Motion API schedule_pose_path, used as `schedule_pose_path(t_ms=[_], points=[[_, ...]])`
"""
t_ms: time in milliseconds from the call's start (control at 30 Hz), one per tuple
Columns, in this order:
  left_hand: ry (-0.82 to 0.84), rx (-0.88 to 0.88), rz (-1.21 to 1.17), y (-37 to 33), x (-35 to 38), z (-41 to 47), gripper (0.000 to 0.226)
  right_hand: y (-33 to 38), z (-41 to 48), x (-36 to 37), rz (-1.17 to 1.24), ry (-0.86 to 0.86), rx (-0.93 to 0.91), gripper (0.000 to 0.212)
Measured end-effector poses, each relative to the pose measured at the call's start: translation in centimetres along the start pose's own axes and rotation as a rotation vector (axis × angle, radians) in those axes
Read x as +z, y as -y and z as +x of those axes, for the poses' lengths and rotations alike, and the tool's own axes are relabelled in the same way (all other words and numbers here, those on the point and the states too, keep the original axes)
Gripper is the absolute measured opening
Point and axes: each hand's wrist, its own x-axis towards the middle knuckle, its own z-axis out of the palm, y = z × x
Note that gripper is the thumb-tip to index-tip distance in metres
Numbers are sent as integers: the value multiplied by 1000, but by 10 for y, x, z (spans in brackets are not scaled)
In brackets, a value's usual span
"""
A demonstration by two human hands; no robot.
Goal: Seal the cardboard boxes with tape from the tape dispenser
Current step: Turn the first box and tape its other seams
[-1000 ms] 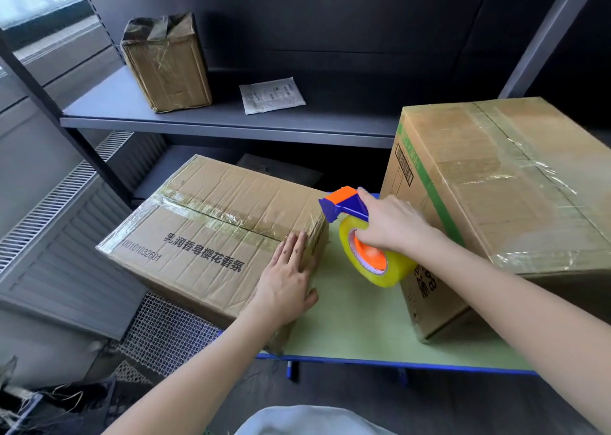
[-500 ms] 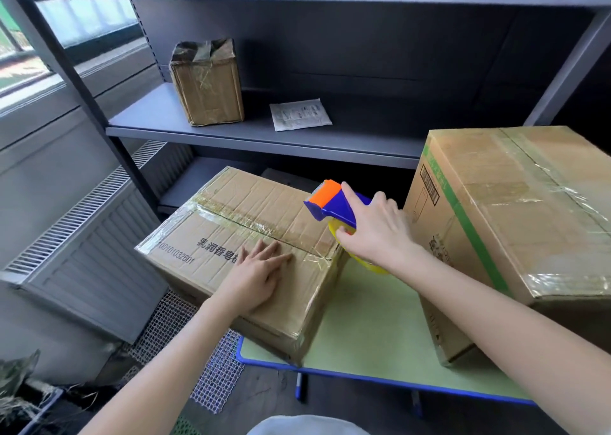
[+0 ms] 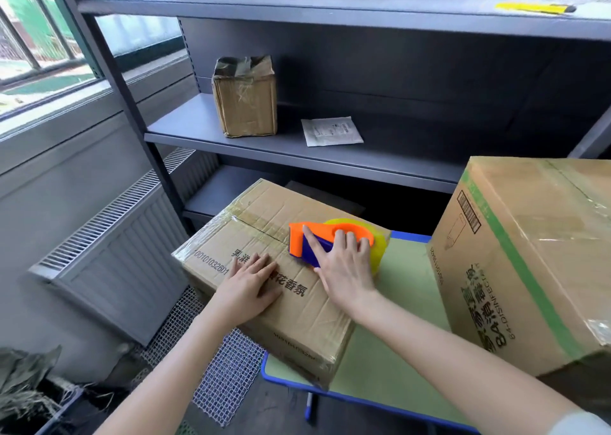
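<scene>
Right hand grips the dispenser atop the box. It lies along the seam, orange nose pointing far-left. Left hand rests flat on the box, which overhangs the table's left edge.

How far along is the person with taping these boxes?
Done, apparently: the big box on the right shows clear tape over its top. In hand: the right hand grips the tape dispenser on the low box, by its centre seam, while the left hand presses the lid flat. Left, likely: running the strip across that seam.
</scene>
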Motion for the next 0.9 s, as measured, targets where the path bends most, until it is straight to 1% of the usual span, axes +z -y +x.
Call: schedule_pose_path(t_ms=[100, 133, 233, 300, 400, 533, 633, 733, 833, 900], points=[[19, 3, 52, 7, 2, -8, 124, 6, -2, 6, 18, 32, -16, 90], [23, 12, 69, 6, 4, -10, 127, 7, -3, 7, 29, 33, -25, 91], [26, 31, 99, 6, 10, -13, 126, 7, -5, 9, 21, 58, -35, 86], [57, 77, 119, 10, 10, -14, 131, 7, -6, 11, 11, 67, -48, 82], [96, 146, 141, 17, 8, -14, 140, 5, -7, 12, 22, 70, -80, 82], [15, 145, 115, 9, 13, -15, 140, -1, -9, 6, 38, 98, -68, 84], [2, 75, 138, -14, 16, -23, 144, -12, -12, 4, 91, 178, -82, 76], [-17, -47, 135, -53, 22, -29, 145, -31, -14, 0, 118, 174, -26, 71], [-5, -165, 145, -93, 27, -31, 140, -48, -21, -4, 118, 187, 5, 65], [17, -193, 128, -118, 26, -31, 132, -57, -27, -3, 112, 193, 15, 62]])
